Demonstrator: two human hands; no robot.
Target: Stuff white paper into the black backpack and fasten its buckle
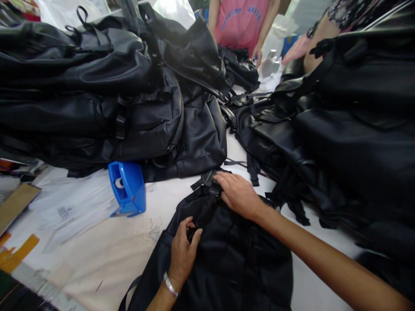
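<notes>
A black backpack (pixel 227 255) lies on the table in front of me, its top end pointing away. My left hand (pixel 184 250), with a silver bracelet at the wrist, is at the bag's upper left. Its thumb and fingers curl round a dark bit of the bag, partly hidden. At the top end, my right hand (pixel 238 194) reaches across from the right, its fingers bent over the black strap (pixel 210 178) there. The fingertips are partly lost against the dark material.
Black bags are piled at the left (pixel 97 108) and the right (pixel 350 129). A blue tape dispenser (pixel 138 190) stands on the pale table (pixel 129 250) beside clear plastic sleeves (pixel 78 211). Across the table are a person in a pink top (pixel 240 21) and another person's hand (pixel 296 49).
</notes>
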